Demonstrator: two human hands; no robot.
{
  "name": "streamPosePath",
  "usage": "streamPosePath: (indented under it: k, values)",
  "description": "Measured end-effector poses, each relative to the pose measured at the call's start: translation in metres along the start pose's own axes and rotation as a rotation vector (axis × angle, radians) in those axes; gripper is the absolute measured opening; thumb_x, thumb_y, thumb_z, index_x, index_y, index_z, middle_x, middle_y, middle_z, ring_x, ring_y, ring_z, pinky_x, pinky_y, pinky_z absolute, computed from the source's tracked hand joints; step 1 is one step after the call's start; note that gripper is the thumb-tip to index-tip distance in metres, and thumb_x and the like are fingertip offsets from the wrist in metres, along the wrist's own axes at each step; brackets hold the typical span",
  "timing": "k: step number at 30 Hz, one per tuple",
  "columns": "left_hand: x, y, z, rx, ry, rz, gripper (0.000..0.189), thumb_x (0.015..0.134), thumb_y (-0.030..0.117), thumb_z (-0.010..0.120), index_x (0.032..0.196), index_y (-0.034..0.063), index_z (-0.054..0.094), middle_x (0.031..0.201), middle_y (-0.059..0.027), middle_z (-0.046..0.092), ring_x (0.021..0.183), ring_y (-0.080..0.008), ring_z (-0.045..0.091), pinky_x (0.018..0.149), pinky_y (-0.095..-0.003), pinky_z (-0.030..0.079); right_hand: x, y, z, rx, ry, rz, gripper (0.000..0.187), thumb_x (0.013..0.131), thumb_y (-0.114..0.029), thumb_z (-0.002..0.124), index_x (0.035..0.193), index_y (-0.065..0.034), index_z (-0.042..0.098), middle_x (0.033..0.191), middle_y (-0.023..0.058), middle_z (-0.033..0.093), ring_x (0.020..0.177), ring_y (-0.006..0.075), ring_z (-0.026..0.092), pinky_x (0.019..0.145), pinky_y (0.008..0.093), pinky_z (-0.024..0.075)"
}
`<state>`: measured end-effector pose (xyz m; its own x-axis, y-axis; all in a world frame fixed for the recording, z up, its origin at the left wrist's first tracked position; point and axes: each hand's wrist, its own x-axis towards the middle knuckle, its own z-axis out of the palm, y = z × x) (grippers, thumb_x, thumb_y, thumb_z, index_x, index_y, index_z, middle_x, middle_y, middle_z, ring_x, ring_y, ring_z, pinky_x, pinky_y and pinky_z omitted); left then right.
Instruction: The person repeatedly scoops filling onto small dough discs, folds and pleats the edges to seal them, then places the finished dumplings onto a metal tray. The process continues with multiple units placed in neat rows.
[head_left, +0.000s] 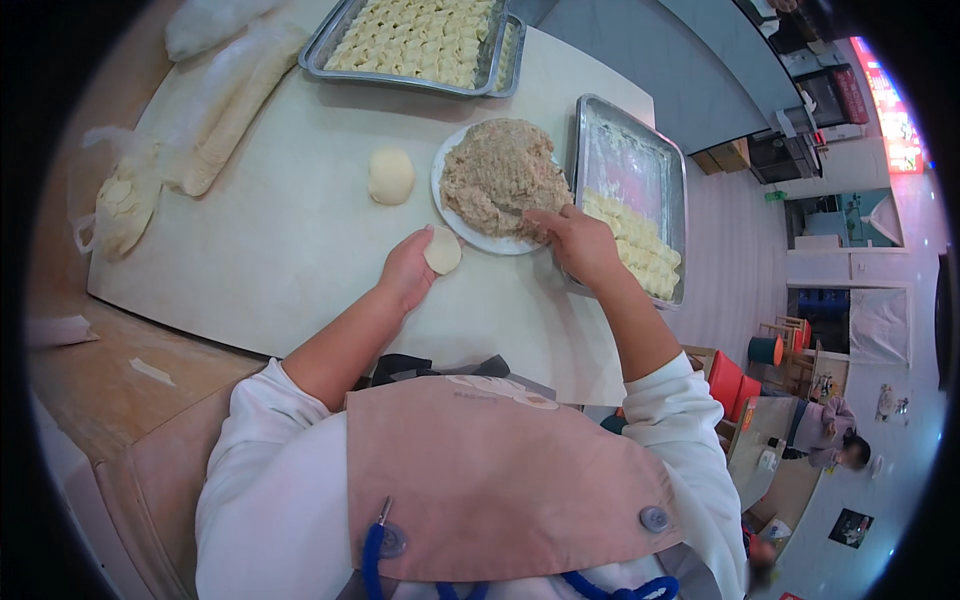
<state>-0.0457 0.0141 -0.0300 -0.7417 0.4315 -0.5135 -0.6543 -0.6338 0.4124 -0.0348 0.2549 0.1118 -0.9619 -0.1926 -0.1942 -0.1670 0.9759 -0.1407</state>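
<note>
My left hand (409, 270) holds a round dough wrapper (443, 251) just left of the plate's lower edge. At the near right side of a heaped ground-meat filling (502, 169), my right hand (585, 244) has its fingertips against the mound. Whether those fingers grip a small tool is hidden. The filling sits on a white plate (437, 180). Left of the plate lies a short stack of wrappers (391, 177). Beside my right hand, a metal tray (684, 202) carries rows of folded dumplings (637, 251) in its near part.
Two overlapping metal trays (405, 84), the upper one full of dumplings (420, 37), stand at the table's far side. Bagged dough wrappers (232, 112) and an open plastic bag (124, 202) lie at left. A seated person (821, 431) and red chairs (727, 386) are off to the right.
</note>
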Motion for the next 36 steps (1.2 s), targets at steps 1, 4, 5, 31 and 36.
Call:
streamPosePath:
  k: [1,4,5,31,36]
  values:
    - [-0.002,0.000,0.001,-0.016,0.012,0.007,0.039,0.103,0.025,0.040,0.127,-0.0062,0.043,0.120,-0.0207,0.059,0.110,-0.0305,0.061,0.097,-0.0432,0.049,-0.004,-0.001,0.002,0.111,0.104,0.014,0.032,0.090,-0.016,0.055,0.120,-0.0208,0.064,0.099,0.0146,0.067,0.086,0.0328,0.065,0.073,0.0392,0.0513]
    - [-0.013,-0.002,0.007,0.102,0.048,0.020,0.040,0.103,0.023,0.038,0.127,-0.0087,0.040,0.121,-0.0232,0.057,0.111,-0.0333,0.060,0.097,-0.0459,0.050,-0.011,-0.002,0.014,0.472,0.285,0.046,0.031,0.090,-0.013,0.055,0.120,-0.0129,0.064,0.099,0.0144,0.068,0.085,0.0289,0.066,0.074,0.0361,0.0513]
    - [-0.016,-0.003,0.010,0.126,0.038,0.010,0.039,0.103,0.022,0.037,0.127,-0.0093,0.040,0.121,-0.0239,0.057,0.111,-0.0341,0.060,0.097,-0.0464,0.049,-0.011,-0.004,0.021,0.618,0.256,0.051,0.031,0.091,-0.012,0.055,0.120,-0.0105,0.064,0.099,0.0145,0.068,0.085,0.0277,0.066,0.075,0.0351,0.0511]
    - [0.003,-0.007,0.049,-0.148,0.158,-0.100,0.037,0.102,0.013,0.030,0.130,-0.0099,0.037,0.133,-0.0234,0.046,0.123,-0.0366,0.048,0.108,-0.0524,0.038,-0.071,-0.056,0.074,0.309,0.241,0.162,0.037,0.090,-0.012,0.055,0.124,-0.0237,0.061,0.078,0.0140,0.054,0.067,0.0338,0.059,0.061,0.0442,0.0485]
    - [0.002,-0.007,0.048,-0.225,0.230,-0.038,0.035,0.099,0.009,0.035,0.129,-0.0093,0.039,0.132,-0.0243,0.047,0.123,-0.0384,0.047,0.104,-0.0561,0.038,-0.089,-0.070,0.069,0.271,0.119,0.163,0.039,0.091,-0.010,0.055,0.126,-0.0236,0.060,0.077,0.0141,0.054,0.070,0.0334,0.058,0.062,0.0427,0.0479]
